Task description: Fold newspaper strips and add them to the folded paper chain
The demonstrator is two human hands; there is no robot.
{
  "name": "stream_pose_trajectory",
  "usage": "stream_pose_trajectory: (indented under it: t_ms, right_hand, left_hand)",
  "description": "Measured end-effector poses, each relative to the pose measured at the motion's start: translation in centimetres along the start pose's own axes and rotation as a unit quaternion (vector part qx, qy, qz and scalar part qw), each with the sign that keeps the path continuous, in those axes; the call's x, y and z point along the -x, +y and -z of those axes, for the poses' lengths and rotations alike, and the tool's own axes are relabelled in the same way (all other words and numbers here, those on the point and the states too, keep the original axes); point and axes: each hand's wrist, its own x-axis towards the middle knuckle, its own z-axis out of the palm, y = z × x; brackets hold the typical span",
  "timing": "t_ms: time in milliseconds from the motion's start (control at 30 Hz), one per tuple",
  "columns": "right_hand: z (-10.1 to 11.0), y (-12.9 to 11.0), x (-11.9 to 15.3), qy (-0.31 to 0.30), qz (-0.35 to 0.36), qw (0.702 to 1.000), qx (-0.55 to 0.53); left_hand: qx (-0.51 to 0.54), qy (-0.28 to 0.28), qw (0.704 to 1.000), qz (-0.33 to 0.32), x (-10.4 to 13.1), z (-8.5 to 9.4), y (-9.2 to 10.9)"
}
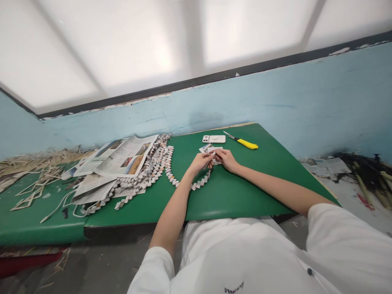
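Observation:
Both hands meet over the green table (245,188). My left hand (200,161) is closed on the end of a zigzag chain of folded paper (197,184), which curves away to the left across the table. Pinched fingers of my right hand (226,159) touch the same spot; what they hold is too small to name. Small pieces of printed paper (204,148) lie just beyond and under the fingers. A white phone (213,139) rests behind the hands, and a knife with a yellow handle (247,143) lies to its right.
Newspaper sheets (127,157) lie over a heap of folded paper chains (156,167) on the left. Further left are a white cable (56,210) and flat strips (36,190). A blue wall (275,98) stands behind. Debris (367,175) lies beyond the right edge.

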Motion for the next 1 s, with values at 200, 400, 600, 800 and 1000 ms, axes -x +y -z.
stream_pose_trajectory:
  t_ms: [200,400,600,800,1000]
  right_hand:
    - [0.0,-0.1,0.0,-0.002,0.008,1.0,0.003]
    - [-0.2,-0.4,0.1,-0.005,0.008,1.0,-0.002]
    - [-0.2,-0.4,-0.4,0.026,-0.006,0.999,-0.027]
    - [0.7,-0.8,-1.5,0.094,-0.008,0.993,-0.076]
    - [1.4,-0.9,-1.9,0.114,0.016,0.987,-0.113]
  left_hand:
    - [0.008,-0.005,1.0,0.004,-0.1,0.0,-0.1]
    - [0.005,-0.024,1.0,0.0,-0.5,0.3,-0.7]
    - [-0.006,-0.027,1.0,0.001,-0.9,0.3,-1.2]
    - [0.019,-0.061,0.998,0.001,-1.0,0.2,-0.9]
    - [0.012,-0.065,0.998,-0.002,-0.9,0.2,-0.9]
